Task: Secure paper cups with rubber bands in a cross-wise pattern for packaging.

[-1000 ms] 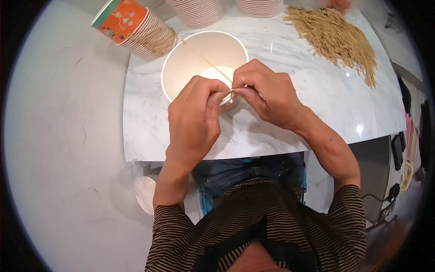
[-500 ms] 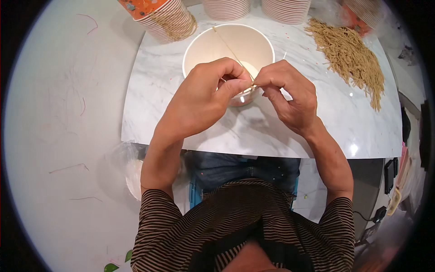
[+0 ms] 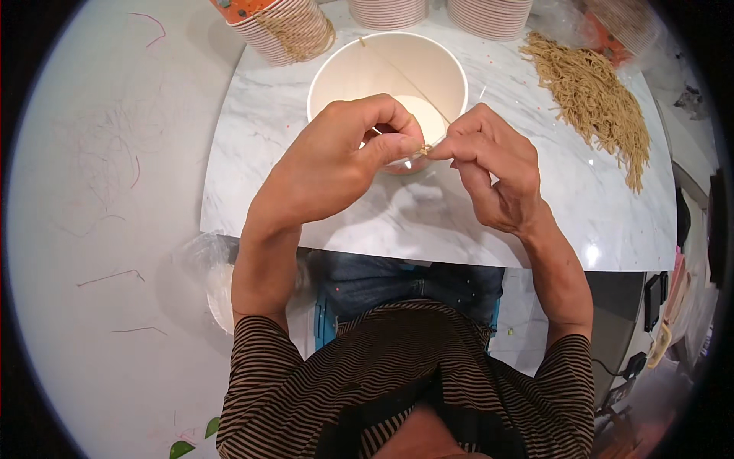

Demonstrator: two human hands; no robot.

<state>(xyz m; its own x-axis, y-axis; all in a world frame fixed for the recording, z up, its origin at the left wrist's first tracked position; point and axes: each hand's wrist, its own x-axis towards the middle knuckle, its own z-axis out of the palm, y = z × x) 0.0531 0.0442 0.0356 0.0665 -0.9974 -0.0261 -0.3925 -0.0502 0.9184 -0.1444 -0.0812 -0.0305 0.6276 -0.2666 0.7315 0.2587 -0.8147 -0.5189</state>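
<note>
From the head view, a white paper cup (image 3: pixel 388 80) stands upright on a white marbled surface (image 3: pixel 535 206), and everything else is placed here against that cup. Just on the person's side of the cup, above its near rim, the two hands meet. The left hand (image 3: pixel 336 164) is curled, its thumb and forefinger pinched shut on a thin tan string (image 3: pixel 423 150). The right hand (image 3: pixel 493 164) faces it from the cup's right, its fingertips likewise closed on the same string, so the two pinches almost touch with only a short bit of string showing between them. A straight pale strand (image 3: pixel 397 76) runs across the cup's open mouth from its far rim toward the hands; whether it joins the pinched piece is hidden by the fingers.

To the right of the cup, well apart, a loose pile of tan strings (image 3: pixel 592 99) lies spread on the surface. Beyond the cup to its left, a stack of striped cups (image 3: pixel 287 30) lies tipped on its side with strings looped around it. Directly beyond the cup, two more striped stacks (image 3: pixel 489 11) stand at the far edge. The person wears a striped shirt (image 3: pixel 397 375), seen below the near edge of the surface.
</note>
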